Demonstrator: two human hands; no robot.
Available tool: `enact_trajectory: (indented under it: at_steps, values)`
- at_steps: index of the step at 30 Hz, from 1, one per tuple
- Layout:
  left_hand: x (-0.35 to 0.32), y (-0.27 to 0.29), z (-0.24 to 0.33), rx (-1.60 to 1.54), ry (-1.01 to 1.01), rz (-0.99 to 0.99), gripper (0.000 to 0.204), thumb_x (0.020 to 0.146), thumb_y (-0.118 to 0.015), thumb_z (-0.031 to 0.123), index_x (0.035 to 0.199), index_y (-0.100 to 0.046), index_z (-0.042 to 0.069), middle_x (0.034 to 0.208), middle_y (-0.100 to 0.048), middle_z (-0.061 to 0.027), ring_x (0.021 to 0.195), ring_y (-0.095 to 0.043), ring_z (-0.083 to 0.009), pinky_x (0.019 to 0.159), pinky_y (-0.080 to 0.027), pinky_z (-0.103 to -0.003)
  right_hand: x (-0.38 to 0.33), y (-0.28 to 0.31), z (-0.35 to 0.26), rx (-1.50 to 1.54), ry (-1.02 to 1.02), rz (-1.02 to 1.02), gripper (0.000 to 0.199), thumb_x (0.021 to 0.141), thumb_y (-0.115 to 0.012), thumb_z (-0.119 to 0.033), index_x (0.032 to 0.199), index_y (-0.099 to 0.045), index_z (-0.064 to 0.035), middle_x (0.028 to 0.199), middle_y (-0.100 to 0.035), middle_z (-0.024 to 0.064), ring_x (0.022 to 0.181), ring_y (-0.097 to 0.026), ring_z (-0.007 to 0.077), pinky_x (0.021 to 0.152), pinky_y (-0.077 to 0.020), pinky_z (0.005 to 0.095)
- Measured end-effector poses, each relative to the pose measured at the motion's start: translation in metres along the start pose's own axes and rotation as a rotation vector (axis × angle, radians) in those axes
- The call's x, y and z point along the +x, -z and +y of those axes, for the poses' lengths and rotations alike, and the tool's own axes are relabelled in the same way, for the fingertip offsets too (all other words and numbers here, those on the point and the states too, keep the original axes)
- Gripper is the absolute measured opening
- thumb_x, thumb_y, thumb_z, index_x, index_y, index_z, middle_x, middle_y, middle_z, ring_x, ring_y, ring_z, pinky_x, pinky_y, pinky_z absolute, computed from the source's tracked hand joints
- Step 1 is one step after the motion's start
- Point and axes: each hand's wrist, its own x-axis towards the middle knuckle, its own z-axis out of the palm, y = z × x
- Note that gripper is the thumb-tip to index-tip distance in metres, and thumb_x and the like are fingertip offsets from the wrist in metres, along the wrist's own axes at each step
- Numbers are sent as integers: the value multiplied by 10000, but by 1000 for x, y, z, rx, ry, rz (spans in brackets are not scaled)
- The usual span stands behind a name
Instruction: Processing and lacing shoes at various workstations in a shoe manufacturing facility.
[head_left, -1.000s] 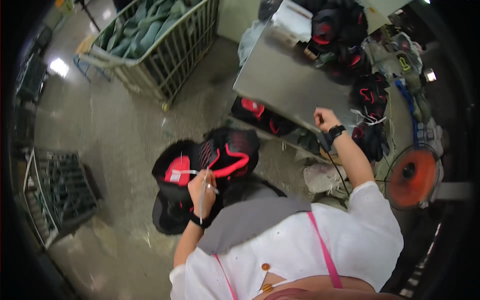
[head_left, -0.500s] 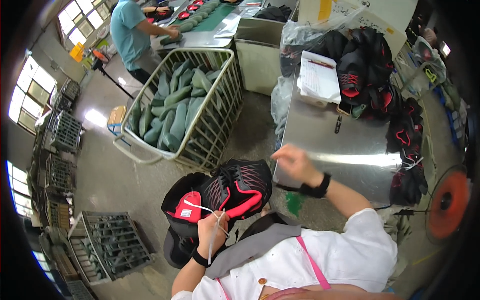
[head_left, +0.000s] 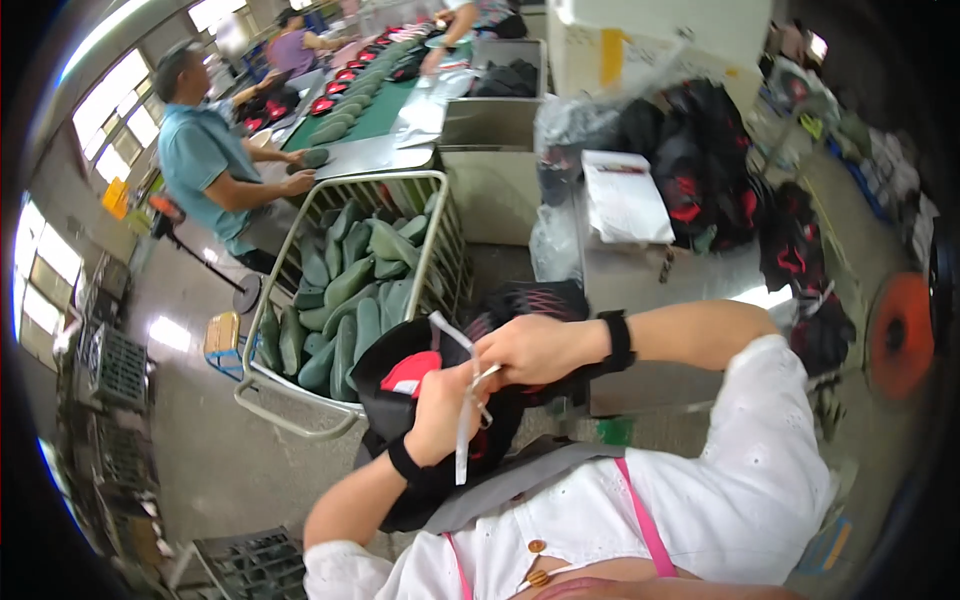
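A bundle of black shoe uppers with red lining is in front of me, between my body and the wire basket. A white strip of cord is looped at the bundle, with loose ends sticking up and hanging down. My left hand is closed around the cord, close to the red insole-like patch. Just right of it, my right hand pinches the cord too, its fingers meeting those of the left. Both hands partly cover the uppers and the crossing of the cord.
A metal basket full of green shoe lasts stands ahead-left. On the metal table at right lie papers and more black uppers. A person in a teal shirt works beyond the basket; an orange fan is far right.
My right hand has come in from the table's edge to the cord beside my left hand. The left hand has risen slightly with the cord. The view has shifted, showing more of the co-workers.
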Motion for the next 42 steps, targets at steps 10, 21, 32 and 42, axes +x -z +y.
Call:
enact_trajectory:
  at_steps: [10,21,32,42]
  values:
    - [45,161,-65,-740,94,128,351,924,-381,247,921,-556,-58,648,-572,-83,551,-549,-126,440,-373,-204,-15,117,46,287,-777,620,148,731,-582,-115,624,-601,-13,561,-525,-26,528,-454,43,502,-360,216]
    - [103,302,-219,750,74,533,126,842,-432,59,873,-554,59,705,-628,-110,641,-611,-268,545,-452,-362,13,284,126,139,-741,821,186,794,-582,-173,772,-640,3,676,-598,-3,637,-519,72,584,-411,224]
    - [175,325,-173,251,228,827,279,946,-402,259,774,-461,48,569,-432,-2,518,-466,-64,448,-337,-202,121,316,312,343,-287,626,149,786,-583,-112,738,-633,20,624,-578,12,593,-489,72,584,-399,235]
    - [299,329,-208,20,451,810,312,938,-387,333,794,-438,61,505,-491,-35,389,-461,-100,357,-348,-202,322,400,444,373,-253,416,137,763,-584,-98,716,-667,0,614,-601,42,567,-505,101,551,-409,263]
